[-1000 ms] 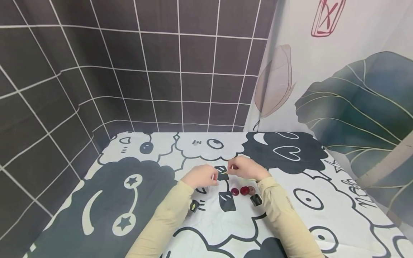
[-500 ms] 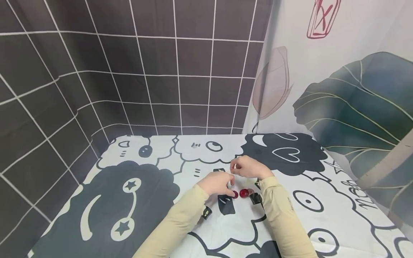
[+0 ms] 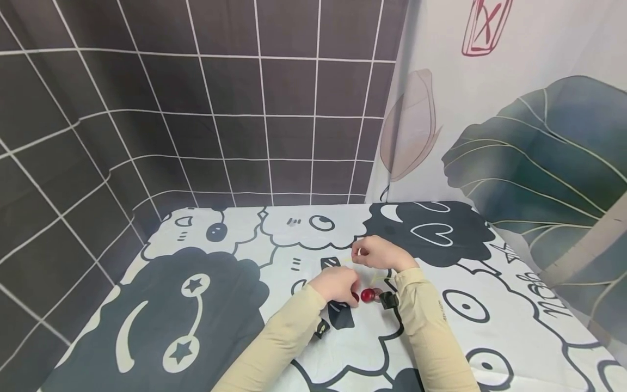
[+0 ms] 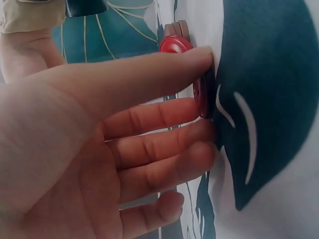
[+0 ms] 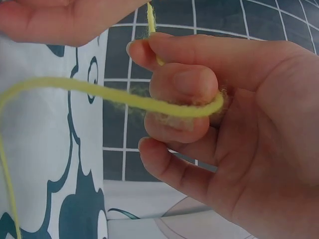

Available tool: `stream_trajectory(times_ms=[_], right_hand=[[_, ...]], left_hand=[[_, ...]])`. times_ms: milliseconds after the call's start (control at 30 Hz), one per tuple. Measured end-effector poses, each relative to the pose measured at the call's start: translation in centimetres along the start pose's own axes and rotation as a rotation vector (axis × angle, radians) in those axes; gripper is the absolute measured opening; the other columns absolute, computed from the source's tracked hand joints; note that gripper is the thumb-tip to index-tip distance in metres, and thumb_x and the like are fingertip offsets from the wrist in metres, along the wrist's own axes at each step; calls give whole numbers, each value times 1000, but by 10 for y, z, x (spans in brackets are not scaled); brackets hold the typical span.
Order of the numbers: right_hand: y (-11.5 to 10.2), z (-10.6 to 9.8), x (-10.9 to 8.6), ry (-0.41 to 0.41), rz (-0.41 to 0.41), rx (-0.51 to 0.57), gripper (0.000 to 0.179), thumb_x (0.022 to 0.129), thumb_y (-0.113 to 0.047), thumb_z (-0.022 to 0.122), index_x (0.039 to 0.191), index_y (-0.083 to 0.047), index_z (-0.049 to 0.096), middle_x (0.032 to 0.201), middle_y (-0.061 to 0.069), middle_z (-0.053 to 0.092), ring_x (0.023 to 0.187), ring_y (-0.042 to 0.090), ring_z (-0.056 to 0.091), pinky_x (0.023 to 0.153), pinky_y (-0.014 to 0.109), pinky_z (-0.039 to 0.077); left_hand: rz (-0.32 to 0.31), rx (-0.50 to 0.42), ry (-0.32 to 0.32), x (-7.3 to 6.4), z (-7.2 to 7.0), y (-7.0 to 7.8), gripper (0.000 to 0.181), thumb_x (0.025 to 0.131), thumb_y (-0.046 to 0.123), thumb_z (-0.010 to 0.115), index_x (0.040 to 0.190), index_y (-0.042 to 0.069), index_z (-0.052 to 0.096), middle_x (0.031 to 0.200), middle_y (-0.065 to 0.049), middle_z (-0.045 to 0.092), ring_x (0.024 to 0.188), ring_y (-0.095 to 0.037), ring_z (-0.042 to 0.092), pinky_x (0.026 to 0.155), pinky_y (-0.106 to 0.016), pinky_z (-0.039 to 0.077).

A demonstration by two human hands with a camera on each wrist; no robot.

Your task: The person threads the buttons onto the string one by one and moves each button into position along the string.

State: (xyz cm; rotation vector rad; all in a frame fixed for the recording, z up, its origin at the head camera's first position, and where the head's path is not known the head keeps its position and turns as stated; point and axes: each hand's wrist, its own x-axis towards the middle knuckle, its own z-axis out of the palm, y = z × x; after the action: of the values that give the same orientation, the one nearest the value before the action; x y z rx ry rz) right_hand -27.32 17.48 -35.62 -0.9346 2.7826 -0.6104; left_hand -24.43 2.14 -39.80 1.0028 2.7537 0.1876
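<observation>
In the head view, a table [image 3: 431, 337] with a black-and-white cartoon cloth is seen, and both forearms are reached across it in pale sleeves. The left hand [image 3: 337, 286] is lowered to a dark red button [image 3: 355, 297], which is mostly covered by the fingers. Just beside it, toward the table's right edge, a bright red button [image 3: 367, 295] is seen, partly overlapped with a pinkish-brown button [image 3: 377, 294]. All three are placed in from the far edge, somewhat nearer the right edge than the left. The right hand [image 3: 383, 254] is held nearer the far edge, and below it a yellow yarn [image 3: 374, 279] can be made out faintly. The hands are kept apart, near each other.

In the left wrist view, the dark red button is gripped at its rim between thumb and fingertip, close against the cloth; whether it is lifted cannot be told. The other two buttons are seen just beyond the thumb.

In the right wrist view, the yarn is pinched at the right hand's fingertips and looped over the curled fingers, with a length left hanging in an arc. Part of the left hand is shown in the upper corner.
</observation>
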Motion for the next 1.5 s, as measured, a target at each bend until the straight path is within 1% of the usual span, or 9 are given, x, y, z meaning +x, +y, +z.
stream_trajectory(times_ms=[433, 567, 700, 767, 867, 1100, 1233, 1400, 1500], right_hand=[[1, 0, -2, -14, -11, 12, 8, 90, -8, 61, 83, -8, 64, 70, -3, 53, 60, 6, 44, 56, 20, 37], [3, 0, -2, -12, -8, 17, 8, 90, -8, 61, 84, -7, 65, 71, -3, 54, 61, 6, 44, 56, 20, 37], [5, 1, -3, -7, -14, 18, 7, 90, -9, 61, 84, -6, 65, 70, -2, 53, 62, 6, 43, 57, 20, 36], [6, 1, -2, -11, -11, 22, 7, 90, -9, 62, 83, -7, 65, 69, -3, 52, 61, 6, 43, 56, 20, 36], [7, 2, -2, -23, -4, 27, 8, 90, -9, 61, 82, -7, 64, 68, -5, 51, 61, 6, 43, 56, 20, 36], [8, -1, -2, -27, 6, 30, 9, 90, -9, 60, 83, -7, 65, 72, -3, 56, 62, 7, 45, 57, 21, 37], [8, -2, -3, -40, 9, 41, 8, 90, -9, 60, 83, -8, 65, 71, -3, 55, 62, 7, 44, 57, 21, 36], [7, -2, -3, -28, -5, 39, 10, 90, -9, 60, 81, -9, 64, 70, -5, 53, 62, 6, 44, 57, 20, 36], [8, -2, -3, -27, 0, 38, 10, 90, -9, 60, 80, -9, 64, 69, -4, 52, 61, 6, 43, 57, 20, 36]], left_hand=[[33, 33, 25, -4, -2, 2, 19, 70, 33, 80, 66, 22, 65, 62, 13, 55, 58, -5, 49, 52, -20, 37], [36, -24, 47, -6, -7, -6, 15, 70, 31, 77, 69, 23, 65, 63, 15, 57, 58, -3, 49, 53, -18, 38], [46, -141, 67, -9, -17, -17, 14, 73, 23, 75, 70, 21, 62, 63, 14, 55, 59, -2, 47, 56, -16, 37], [48, -198, 69, -11, -20, -22, 15, 73, 19, 74, 71, 18, 60, 63, 13, 54, 58, -2, 47, 56, -16, 37], [35, -228, 53, -13, -24, -30, 14, 74, 18, 74, 75, 15, 61, 65, 11, 54, 59, -3, 47, 58, -17, 37], [-80, -184, 27, -20, -29, -42, 29, 70, 28, 81, 85, 11, 63, 71, 7, 53, 65, -9, 49, 61, -22, 39], [-92, -160, -6, -19, -24, -39, 32, 69, 29, 84, 85, 12, 63, 71, 7, 53, 67, -10, 49, 63, -23, 40], [-99, -114, -44, -15, -16, -33, 23, 70, 23, 84, 78, 14, 63, 71, 8, 54, 68, -8, 49, 65, -21, 41], [-103, -135, -43, -14, -13, -32, 19, 70, 20, 83, 74, 14, 65, 70, 8, 57, 66, -9, 50, 64, -21, 41]])
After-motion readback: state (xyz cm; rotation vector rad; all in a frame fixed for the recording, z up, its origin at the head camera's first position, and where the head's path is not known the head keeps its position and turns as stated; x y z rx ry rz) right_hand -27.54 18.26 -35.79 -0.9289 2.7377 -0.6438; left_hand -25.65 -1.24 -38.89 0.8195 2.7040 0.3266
